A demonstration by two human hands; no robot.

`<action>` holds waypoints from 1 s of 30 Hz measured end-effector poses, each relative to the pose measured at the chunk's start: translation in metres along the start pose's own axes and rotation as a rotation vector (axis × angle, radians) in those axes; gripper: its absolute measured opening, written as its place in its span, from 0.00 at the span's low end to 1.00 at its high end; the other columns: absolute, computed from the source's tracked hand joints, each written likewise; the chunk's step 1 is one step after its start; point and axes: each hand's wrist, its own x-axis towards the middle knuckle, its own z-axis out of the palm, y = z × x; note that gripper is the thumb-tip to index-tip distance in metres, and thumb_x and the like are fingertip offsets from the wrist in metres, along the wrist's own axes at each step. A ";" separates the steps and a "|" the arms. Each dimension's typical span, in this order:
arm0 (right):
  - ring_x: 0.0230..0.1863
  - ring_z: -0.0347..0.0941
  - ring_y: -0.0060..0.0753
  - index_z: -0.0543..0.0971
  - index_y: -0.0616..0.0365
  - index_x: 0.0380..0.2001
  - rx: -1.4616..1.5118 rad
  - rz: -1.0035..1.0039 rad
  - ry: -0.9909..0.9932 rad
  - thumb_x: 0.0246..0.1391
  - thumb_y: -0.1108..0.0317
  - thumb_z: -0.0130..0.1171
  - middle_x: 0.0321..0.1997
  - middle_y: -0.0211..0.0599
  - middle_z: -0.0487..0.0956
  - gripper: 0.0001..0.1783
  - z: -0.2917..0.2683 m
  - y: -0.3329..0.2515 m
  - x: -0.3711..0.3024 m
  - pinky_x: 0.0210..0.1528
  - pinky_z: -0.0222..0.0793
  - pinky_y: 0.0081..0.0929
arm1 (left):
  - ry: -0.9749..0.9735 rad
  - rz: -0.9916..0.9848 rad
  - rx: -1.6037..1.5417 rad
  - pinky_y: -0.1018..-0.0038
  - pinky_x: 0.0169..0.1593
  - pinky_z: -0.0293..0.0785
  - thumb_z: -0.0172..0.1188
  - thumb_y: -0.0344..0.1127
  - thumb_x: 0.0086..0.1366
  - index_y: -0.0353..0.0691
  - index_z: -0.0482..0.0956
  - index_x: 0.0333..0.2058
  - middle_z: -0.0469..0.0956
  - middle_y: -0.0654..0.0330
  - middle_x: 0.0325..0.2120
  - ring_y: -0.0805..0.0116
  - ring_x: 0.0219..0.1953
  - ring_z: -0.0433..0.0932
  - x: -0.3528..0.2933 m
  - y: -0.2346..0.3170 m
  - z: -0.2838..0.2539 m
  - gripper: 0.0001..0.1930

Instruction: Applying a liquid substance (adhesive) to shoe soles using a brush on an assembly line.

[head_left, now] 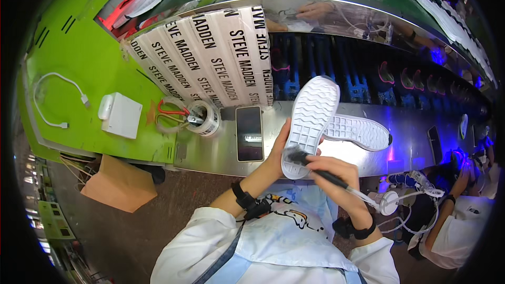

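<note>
My left hand point(277, 150) is closed around the left edge of a white shoe sole point(314, 106), holding it up with its wavy and gridded tread facing me. In my right hand point(339, 172) is a black-handled brush point(330, 178). Its dark bristles lie over the lower end of the sole, at the gridded part. A second white sole point(360, 132) rests on the metal bench just behind and to the right of the held one, tread up.
A phone point(249, 134) and a tape roll point(206, 120) with scissors point(172, 109) lie left on the metal bench point(226, 150), before a printed cardboard box point(210, 58). Rightward are a white round container point(388, 203) with tubes and a co-worker point(460, 226). Dark shoe parts point(410, 80) line a conveyor behind.
</note>
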 end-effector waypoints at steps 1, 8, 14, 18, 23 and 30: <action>0.40 0.79 0.32 0.82 0.62 0.35 0.013 -0.105 -0.145 0.45 0.80 0.61 0.41 0.43 0.82 0.11 0.001 0.008 0.000 0.44 0.73 0.24 | 0.011 -0.051 0.056 0.63 0.43 0.80 0.36 0.62 0.68 0.38 0.65 0.58 0.77 0.44 0.43 0.54 0.40 0.80 0.003 0.008 -0.004 0.34; 0.39 0.80 0.35 0.83 0.60 0.36 0.029 -0.003 -0.332 0.44 0.77 0.63 0.38 0.43 0.83 0.13 -0.014 0.002 -0.005 0.44 0.74 0.25 | 0.057 -0.518 0.773 0.74 0.44 0.78 0.51 0.45 0.69 0.31 0.77 0.47 0.80 0.54 0.41 0.70 0.42 0.80 0.024 0.019 0.006 0.21; 0.34 0.76 0.41 0.84 0.57 0.31 -0.417 -0.454 -0.392 0.40 0.75 0.64 0.37 0.37 0.83 0.10 -0.023 -0.009 -0.002 0.40 0.72 0.32 | 0.015 -0.973 0.945 0.77 0.39 0.75 0.55 0.47 0.66 0.34 0.79 0.44 0.81 0.55 0.39 0.69 0.39 0.79 0.035 0.013 0.013 0.20; 0.41 0.77 0.38 0.83 0.62 0.31 -0.023 -0.076 -0.259 0.38 0.78 0.64 0.39 0.41 0.81 0.11 -0.056 -0.004 -0.017 0.47 0.72 0.33 | -0.234 -0.637 0.586 0.66 0.46 0.77 0.46 0.49 0.69 0.33 0.71 0.54 0.74 0.50 0.51 0.59 0.49 0.77 0.012 0.032 -0.040 0.25; 0.42 0.76 0.31 0.81 0.66 0.37 0.075 0.211 0.031 0.42 0.81 0.64 0.37 0.43 0.81 0.14 -0.029 0.003 -0.013 0.47 0.69 0.24 | -0.026 -0.120 0.004 0.52 0.62 0.61 0.34 0.51 0.69 0.34 0.56 0.64 0.57 0.42 0.63 0.47 0.60 0.65 0.000 -0.029 0.015 0.32; 0.34 0.76 0.29 0.82 0.60 0.33 -0.394 -0.322 0.146 0.42 0.80 0.64 0.32 0.38 0.82 0.11 0.012 0.005 -0.004 0.38 0.68 0.24 | 0.028 0.006 -0.360 0.56 0.55 0.70 0.40 0.53 0.68 0.34 0.59 0.62 0.63 0.50 0.60 0.50 0.49 0.72 -0.001 -0.039 0.007 0.32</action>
